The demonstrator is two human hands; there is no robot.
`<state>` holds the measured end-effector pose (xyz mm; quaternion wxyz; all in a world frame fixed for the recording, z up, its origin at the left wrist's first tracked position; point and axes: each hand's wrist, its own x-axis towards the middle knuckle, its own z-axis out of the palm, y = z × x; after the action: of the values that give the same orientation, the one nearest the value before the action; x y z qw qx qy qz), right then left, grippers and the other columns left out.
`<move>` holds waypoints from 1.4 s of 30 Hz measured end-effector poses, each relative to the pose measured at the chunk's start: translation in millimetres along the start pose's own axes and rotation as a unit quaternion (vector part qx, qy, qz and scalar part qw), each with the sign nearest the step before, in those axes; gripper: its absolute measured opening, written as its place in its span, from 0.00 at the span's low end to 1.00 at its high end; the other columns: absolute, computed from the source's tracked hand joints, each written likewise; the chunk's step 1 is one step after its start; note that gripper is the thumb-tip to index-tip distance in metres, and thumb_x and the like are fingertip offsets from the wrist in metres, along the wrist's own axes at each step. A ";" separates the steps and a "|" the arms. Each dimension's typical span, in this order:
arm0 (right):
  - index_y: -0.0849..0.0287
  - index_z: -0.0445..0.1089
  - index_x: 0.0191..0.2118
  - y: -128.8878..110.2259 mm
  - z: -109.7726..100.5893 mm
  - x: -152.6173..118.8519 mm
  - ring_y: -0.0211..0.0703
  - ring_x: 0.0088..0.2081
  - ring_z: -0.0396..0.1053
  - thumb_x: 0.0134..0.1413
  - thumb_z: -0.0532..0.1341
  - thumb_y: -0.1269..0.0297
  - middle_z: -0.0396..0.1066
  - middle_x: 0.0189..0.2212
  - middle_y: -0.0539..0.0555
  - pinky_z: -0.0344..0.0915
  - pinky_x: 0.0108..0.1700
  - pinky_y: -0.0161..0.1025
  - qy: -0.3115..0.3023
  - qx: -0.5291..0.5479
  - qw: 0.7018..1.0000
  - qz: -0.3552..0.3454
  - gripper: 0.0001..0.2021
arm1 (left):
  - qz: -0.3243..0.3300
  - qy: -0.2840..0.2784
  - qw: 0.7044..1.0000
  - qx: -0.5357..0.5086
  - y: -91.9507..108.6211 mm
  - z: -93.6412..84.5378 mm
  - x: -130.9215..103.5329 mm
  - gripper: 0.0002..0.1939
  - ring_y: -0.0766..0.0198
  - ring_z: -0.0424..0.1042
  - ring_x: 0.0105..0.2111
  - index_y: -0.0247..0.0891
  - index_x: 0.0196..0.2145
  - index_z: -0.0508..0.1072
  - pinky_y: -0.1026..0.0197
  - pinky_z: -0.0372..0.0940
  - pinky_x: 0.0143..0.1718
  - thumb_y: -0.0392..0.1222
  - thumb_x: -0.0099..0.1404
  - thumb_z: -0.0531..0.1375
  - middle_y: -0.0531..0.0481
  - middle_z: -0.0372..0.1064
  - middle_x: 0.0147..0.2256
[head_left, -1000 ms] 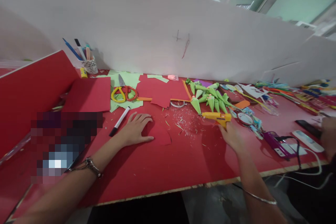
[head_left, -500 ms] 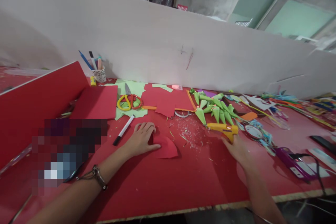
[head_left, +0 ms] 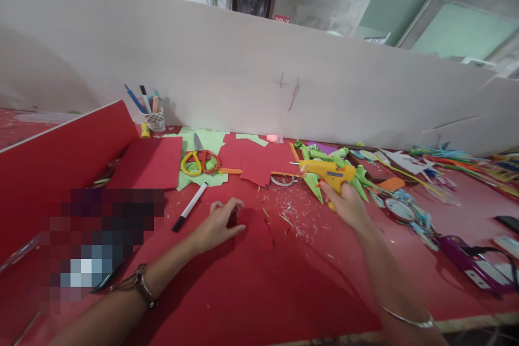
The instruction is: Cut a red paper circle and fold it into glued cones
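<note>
My right hand [head_left: 346, 200] grips a yellow glue gun [head_left: 328, 171], raised over the table with its nozzle pointing left. Behind the gun lies a pile of green paper cones [head_left: 314, 186], partly covered by it. My left hand [head_left: 221, 224] is curled, thumb toward the right, at a piece of red paper [head_left: 256, 221] that hardly stands out from the red table [head_left: 243, 292]. A black-and-white marker [head_left: 190, 207] lies left of this hand. Beyond are scissors [head_left: 200, 161] with yellow and orange handles, resting on green paper [head_left: 182, 181].
A patterned cup [head_left: 154, 120] of pens stands by the white partition [head_left: 227, 70]. Red sheets [head_left: 152, 162] lie at the left and middle back. Paper scraps [head_left: 298, 216] litter the middle. At right are a tape roll [head_left: 400, 210], pipe cleaners [head_left: 458, 162] and a purple device [head_left: 466, 265] with a black cord.
My right hand has brought the glue gun up and to the left, over the cones. The left hand has turned slightly, and the red paper's outline shows less clearly.
</note>
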<state>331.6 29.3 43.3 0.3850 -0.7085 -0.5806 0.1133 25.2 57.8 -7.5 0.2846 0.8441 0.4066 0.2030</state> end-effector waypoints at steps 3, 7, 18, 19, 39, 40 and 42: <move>0.61 0.66 0.28 8.4 22.6 2.9 0.40 0.20 0.62 0.49 0.54 0.51 0.63 0.17 0.49 0.58 0.21 0.35 -0.012 0.037 0.999 -0.001 0.16 | -0.015 -0.002 0.999 -0.043 -1.7 -7.1 1.6 0.12 0.59 0.64 0.35 0.39 0.38 0.65 0.55 0.58 0.42 0.48 0.58 0.53 0.49 0.68 0.35; 0.61 0.66 0.28 21.1 37.5 -1.9 0.39 0.20 0.61 0.49 0.53 0.51 0.63 0.18 0.48 0.57 0.21 0.34 -0.024 0.045 0.999 -0.004 0.16 | -0.051 0.009 0.992 -0.113 -4.1 -15.7 1.9 0.16 0.61 0.66 0.33 0.39 0.29 0.66 0.61 0.62 0.35 0.52 0.61 0.46 0.50 0.69 0.32; 0.60 0.64 0.22 21.2 39.9 -8.9 0.38 0.20 0.58 0.47 0.54 0.50 0.59 0.16 0.47 0.55 0.22 0.35 -0.018 0.033 0.999 0.009 0.17 | -0.133 -0.008 0.968 -0.212 2.8 -9.5 -1.6 0.15 0.67 0.63 0.20 0.38 0.24 0.61 0.65 0.59 0.23 0.52 0.59 0.50 0.57 0.60 0.17; 0.61 0.65 0.23 21.1 40.7 -9.2 0.39 0.21 0.60 0.47 0.55 0.50 0.61 0.16 0.48 0.56 0.23 0.35 -0.019 0.033 0.999 0.010 0.17 | -0.146 -0.009 0.963 -0.224 2.0 -8.5 -1.6 0.13 0.66 0.64 0.19 0.38 0.29 0.62 0.65 0.59 0.23 0.51 0.58 0.51 0.58 0.60 0.17; 0.63 0.73 0.33 60.1 17.8 3.6 0.52 0.33 0.72 0.42 0.60 0.56 0.75 0.30 0.57 0.67 0.34 0.43 -0.079 -0.057 0.995 -0.001 0.15 | 0.028 -0.036 0.999 0.023 7.4 -12.9 -10.1 0.19 0.61 0.67 0.41 0.41 0.46 0.68 0.59 0.61 0.43 0.33 0.57 0.50 0.49 0.70 0.40; 0.62 0.73 0.33 61.7 17.3 3.7 0.52 0.33 0.72 0.42 0.60 0.57 0.75 0.30 0.57 0.67 0.34 0.43 -0.088 -0.056 0.995 -0.002 0.15 | 0.045 -0.052 0.997 0.027 8.3 -12.5 -11.2 0.23 0.61 0.67 0.41 0.42 0.49 0.67 0.59 0.61 0.43 0.31 0.54 0.51 0.49 0.69 0.40; 0.62 0.73 0.35 63.8 16.2 3.6 0.51 0.34 0.72 0.43 0.61 0.57 0.75 0.32 0.56 0.68 0.36 0.43 -0.102 -0.050 0.994 -0.005 0.15 | 0.069 -0.077 0.994 0.035 8.9 -10.2 -12.5 0.31 0.62 0.65 0.41 0.44 0.52 0.63 0.60 0.60 0.43 0.26 0.51 0.50 0.50 0.69 0.40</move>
<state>369.8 37.3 -9.9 0.2885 -0.7088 -0.6250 0.1539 17.1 46.5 4.6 0.2705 0.8927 0.3311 0.1424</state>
